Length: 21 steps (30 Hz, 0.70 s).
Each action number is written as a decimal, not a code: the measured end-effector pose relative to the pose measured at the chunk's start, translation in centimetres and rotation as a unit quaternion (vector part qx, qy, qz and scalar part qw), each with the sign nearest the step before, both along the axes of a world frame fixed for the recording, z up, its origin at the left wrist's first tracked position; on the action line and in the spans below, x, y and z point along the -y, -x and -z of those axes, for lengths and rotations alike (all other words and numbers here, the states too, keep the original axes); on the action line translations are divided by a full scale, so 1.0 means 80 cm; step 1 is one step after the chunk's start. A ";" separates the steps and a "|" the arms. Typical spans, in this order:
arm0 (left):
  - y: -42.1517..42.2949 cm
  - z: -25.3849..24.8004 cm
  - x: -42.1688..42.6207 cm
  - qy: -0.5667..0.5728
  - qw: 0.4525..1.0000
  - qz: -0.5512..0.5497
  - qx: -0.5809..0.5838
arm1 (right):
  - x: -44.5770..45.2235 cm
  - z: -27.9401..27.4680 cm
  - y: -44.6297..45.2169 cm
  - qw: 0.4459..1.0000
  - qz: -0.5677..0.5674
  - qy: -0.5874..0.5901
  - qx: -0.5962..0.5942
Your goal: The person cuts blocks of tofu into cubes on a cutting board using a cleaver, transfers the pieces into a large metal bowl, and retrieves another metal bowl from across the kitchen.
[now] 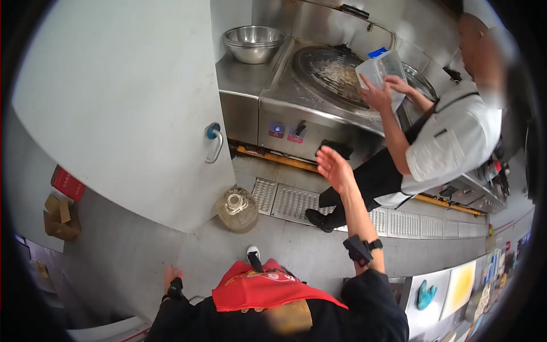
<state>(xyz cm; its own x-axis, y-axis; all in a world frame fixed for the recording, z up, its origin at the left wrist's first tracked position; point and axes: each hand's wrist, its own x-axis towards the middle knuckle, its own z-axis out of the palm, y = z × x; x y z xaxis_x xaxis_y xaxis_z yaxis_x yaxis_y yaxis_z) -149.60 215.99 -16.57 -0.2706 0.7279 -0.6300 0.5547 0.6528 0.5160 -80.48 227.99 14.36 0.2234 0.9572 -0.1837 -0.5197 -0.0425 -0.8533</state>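
My right hand [336,169] is raised in front of me with its fingers stretched out and nothing in it. It appears in front of the steel wok range [307,105], near the co-worker's dark trousers. Low at my side hangs my left hand [172,273], small in view; its fingers are too unclear to read. Ahead of me stands a white door [131,108] with a metal handle [215,143]. On the floor at the door's edge sits a large round clear jug [237,212] with pale material around its neck.
A co-worker [450,142] holds a clear plastic container [380,74] by a large wok [319,68]. Stacked steel bowls [254,44] sit on the counter. Metal floor grating [293,200] runs along the range. Cardboard boxes [61,218] lie left; a teal glove [425,294] rests on a surface at right.
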 end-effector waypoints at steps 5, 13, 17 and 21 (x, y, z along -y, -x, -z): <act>-0.105 -0.079 -0.193 -0.108 0.909 -0.282 0.287 | -0.217 -0.034 -0.039 1.000 0.012 -0.018 -0.012; -0.157 -0.076 -0.205 -0.147 0.862 -0.427 0.231 | -0.601 -0.036 -0.118 0.997 -0.032 -0.071 -0.011; -0.201 -0.075 -0.129 -0.069 0.780 -0.595 0.182 | -0.770 -0.028 -0.144 0.986 -0.040 -0.042 0.158; -0.322 -0.147 -0.078 -0.140 0.817 -0.542 0.136 | -0.951 0.014 -0.158 0.839 0.012 -0.124 0.529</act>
